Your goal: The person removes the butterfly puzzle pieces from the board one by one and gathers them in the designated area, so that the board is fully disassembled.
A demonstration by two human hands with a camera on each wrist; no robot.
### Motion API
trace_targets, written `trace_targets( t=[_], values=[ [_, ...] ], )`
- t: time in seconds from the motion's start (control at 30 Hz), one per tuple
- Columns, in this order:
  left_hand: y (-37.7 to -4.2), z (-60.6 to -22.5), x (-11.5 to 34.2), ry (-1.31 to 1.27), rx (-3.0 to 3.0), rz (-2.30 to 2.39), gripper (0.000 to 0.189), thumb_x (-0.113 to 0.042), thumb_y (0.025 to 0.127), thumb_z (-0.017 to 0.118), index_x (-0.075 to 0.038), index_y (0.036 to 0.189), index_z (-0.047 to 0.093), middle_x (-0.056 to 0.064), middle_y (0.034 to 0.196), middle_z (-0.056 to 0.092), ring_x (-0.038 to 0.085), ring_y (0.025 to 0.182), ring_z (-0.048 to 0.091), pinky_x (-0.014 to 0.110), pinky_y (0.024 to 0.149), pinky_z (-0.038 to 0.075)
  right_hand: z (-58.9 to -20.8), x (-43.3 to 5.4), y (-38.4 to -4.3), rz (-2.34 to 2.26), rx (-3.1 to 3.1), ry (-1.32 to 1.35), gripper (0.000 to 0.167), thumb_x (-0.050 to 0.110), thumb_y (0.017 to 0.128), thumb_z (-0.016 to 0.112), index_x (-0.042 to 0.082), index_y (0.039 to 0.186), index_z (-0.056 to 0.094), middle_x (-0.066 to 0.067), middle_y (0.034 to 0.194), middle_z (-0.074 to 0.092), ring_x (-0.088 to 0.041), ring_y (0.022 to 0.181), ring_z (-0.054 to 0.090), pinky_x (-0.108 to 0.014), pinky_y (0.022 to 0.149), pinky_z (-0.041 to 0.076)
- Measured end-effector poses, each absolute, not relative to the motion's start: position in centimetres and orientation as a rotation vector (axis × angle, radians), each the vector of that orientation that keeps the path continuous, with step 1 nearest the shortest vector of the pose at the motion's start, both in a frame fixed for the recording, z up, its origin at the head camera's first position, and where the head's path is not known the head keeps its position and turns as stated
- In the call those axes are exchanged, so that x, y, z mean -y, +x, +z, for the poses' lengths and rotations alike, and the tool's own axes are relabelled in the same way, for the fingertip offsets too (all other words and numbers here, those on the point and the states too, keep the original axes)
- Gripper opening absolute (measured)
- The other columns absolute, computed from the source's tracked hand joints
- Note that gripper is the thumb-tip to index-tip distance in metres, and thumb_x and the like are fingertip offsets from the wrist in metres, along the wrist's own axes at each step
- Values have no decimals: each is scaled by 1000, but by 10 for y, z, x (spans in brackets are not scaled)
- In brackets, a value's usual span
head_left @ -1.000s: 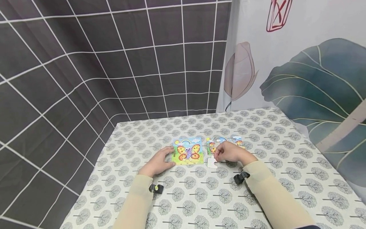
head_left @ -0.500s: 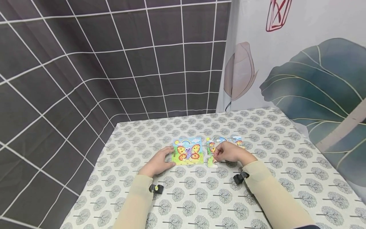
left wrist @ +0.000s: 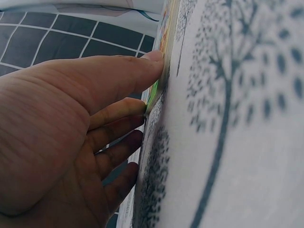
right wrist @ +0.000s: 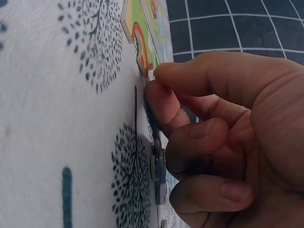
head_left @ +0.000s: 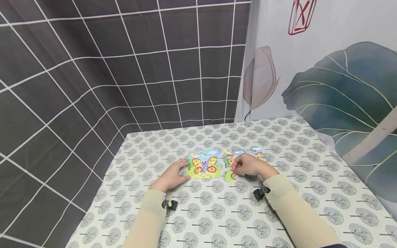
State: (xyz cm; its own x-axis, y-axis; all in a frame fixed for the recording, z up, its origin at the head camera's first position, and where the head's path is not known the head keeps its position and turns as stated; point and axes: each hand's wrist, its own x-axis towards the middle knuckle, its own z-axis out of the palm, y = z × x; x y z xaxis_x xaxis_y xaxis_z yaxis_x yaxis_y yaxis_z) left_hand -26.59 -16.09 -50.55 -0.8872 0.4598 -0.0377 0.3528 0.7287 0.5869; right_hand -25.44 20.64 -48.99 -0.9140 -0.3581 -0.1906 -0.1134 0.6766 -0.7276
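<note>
A puzzle piece [head_left: 230,176], green with a red curve, lies at or just above the cloth in the head view. My right hand [head_left: 248,164] pinches its right edge between thumb and index finger; the right wrist view shows the piece [right wrist: 137,35] at those fingertips, other fingers curled. To its left is a square butterfly picture board [head_left: 203,163]. My left hand [head_left: 172,175] touches the board's left side, thumb near the lower corner and fingers fairly straight. Behind the right hand lie several puzzle pieces [head_left: 228,159], partly hidden by it.
A tree-print cloth [head_left: 217,220] covers the table. A dark gridded curtain [head_left: 173,69] rises behind and to the left. Leaf-print fabric [head_left: 335,89] hangs at the right. Each wrist wears a black strap [head_left: 262,193].
The pinched piece's face looked white a second ago, then partly green; now its green and red print shows. Both hands have barely moved.
</note>
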Motion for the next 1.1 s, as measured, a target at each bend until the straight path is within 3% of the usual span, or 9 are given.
trace_targets(
  t=[0.2, 0.47, 0.87, 1.1],
  values=[
    [-267, -507, 162, 642, -2754, 881, 69, -30, 92, 80, -10, 152, 54, 1, 164, 43, 29, 154, 32, 52, 127, 23, -488, -198, -257, -1154, -2559, -376, 4, 10, 93, 76, 7, 92, 73, -3, 78, 66, -13, 64, 54, -27, 59, 49],
    [-266, -507, 163, 627, -2739, 915, 68, -29, 92, 81, -10, 152, 55, 3, 165, 42, 31, 154, 32, 54, 127, 24, -483, -177, -261, -1113, -2651, -402, 5, 11, 91, 77, 13, 91, 73, 0, 77, 65, -14, 64, 57, -32, 65, 53],
    [-267, -508, 161, 629, -2745, 896, 69, -30, 92, 80, -10, 153, 53, 2, 165, 42, 30, 154, 32, 53, 127, 23, -485, -134, -266, -1087, -2665, -435, 10, 7, 88, 79, 14, 95, 75, 0, 78, 66, -15, 63, 57, -32, 61, 53],
    [-266, -505, 161, 639, -2742, 891, 70, -29, 93, 80, -10, 154, 52, 3, 165, 41, 30, 154, 32, 52, 127, 22, -484, -112, -266, -1044, -2676, -445, 25, 11, 87, 81, 12, 112, 76, 1, 73, 63, -13, 59, 53, -30, 56, 49]
  ],
)
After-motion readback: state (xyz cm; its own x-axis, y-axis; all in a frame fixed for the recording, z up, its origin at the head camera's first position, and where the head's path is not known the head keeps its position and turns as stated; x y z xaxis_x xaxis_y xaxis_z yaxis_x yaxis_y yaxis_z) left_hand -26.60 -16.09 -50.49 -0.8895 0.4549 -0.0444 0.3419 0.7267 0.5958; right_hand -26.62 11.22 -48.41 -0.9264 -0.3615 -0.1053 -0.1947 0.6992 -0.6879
